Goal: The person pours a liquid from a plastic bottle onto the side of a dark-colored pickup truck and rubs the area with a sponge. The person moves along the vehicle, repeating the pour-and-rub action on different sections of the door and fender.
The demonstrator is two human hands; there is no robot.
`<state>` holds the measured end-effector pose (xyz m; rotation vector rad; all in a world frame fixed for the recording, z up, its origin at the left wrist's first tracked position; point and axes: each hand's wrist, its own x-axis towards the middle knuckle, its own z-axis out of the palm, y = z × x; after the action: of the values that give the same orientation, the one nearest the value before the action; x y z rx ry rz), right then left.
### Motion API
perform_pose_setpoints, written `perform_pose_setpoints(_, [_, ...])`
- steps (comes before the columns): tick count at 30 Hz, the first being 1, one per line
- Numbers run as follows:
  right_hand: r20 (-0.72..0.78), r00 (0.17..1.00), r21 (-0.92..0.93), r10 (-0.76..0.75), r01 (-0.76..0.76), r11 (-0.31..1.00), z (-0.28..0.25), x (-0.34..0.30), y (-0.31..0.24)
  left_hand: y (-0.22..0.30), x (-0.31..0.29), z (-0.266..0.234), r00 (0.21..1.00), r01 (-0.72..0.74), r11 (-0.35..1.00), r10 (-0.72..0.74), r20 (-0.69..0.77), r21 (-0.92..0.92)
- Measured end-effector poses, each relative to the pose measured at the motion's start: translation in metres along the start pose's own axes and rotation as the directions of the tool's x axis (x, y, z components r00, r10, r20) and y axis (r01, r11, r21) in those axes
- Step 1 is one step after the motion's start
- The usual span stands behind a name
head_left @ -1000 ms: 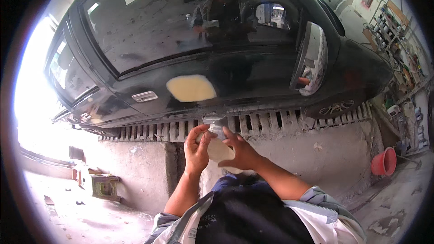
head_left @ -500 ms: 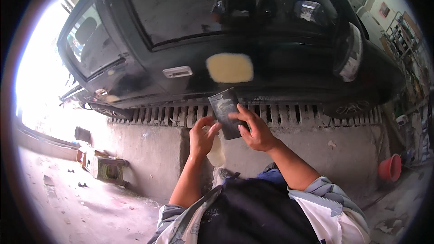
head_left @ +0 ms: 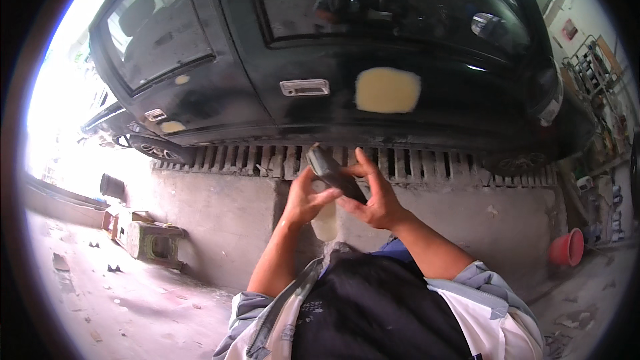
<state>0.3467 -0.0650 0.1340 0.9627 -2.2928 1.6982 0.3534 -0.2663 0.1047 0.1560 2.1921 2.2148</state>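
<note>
Both of my hands are in front of my chest, below the door of a dark car [head_left: 320, 117]. My right hand [head_left: 380, 200] grips a dark, flat sanding block [head_left: 333, 173] that looks wrapped in sandpaper, tilted nearly edge-on. My left hand [head_left: 307, 197] is closed, its thumb and fingers against the block's near-left side. Beneath that hand hangs a pale, translucent plastic bottle [head_left: 326, 223], its upper part hidden by the fingers. Ahead on the door is a rounded yellow filler patch [head_left: 388, 91], right of the silver door handle [head_left: 305, 87]; neither hand touches it.
Slotted grating [head_left: 253, 160] runs along a concrete ledge [head_left: 220, 207] under the car. At left stand a worn stool [head_left: 157, 243] and a dark bucket [head_left: 112, 185]. A red bucket [head_left: 567, 248] sits at right, near a cluttered rack [head_left: 593, 67].
The block has turned from showing its broad face to nearly edge-on, and my left fingers have come against it. The view has shifted left, so the car and patch appear farther right.
</note>
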Motion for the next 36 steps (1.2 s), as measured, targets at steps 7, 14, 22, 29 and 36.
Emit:
perform_pose_setpoints(7, [0.068, 0.977, 0.434, 0.203, -0.212, 0.876, 0.011, 0.013, 0.009, 0.019, 0.011, -0.016, 0.944, 0.082, 0.995, -0.061, 0.326, -0.051])
perform_pose_setpoints(14, [0.135, 0.987, 0.288, 0.088, -0.124, 0.950, -0.003, 0.047, 0.037, -0.003, 0.048, -0.024, 0.960, -0.030, 0.999, 0.035, 0.278, -0.020])
perform_pose_setpoints(22, [0.085, 0.945, 0.680, 0.316, -0.287, 0.675, -0.037, 0.066, 0.105, 0.011, 0.120, -0.013, 0.946, -0.191, 0.908, 0.069, 0.317, 0.374])
perform_pose_setpoints(29, [0.010, 0.757, 0.865, 0.653, -0.335, 0.375, -0.059, 0.013, 0.188, 0.027, 0.170, 0.028, 0.953, -0.248, 0.893, 0.156, 0.258, 0.376])
perform_pose_setpoints(36, [0.106, 0.798, 0.990, 0.593, -0.032, -0.134, -0.023, -0.081, 0.237, 0.027, 0.206, 0.091, 0.834, -0.293, 0.937, 0.153, 0.530, 0.190])
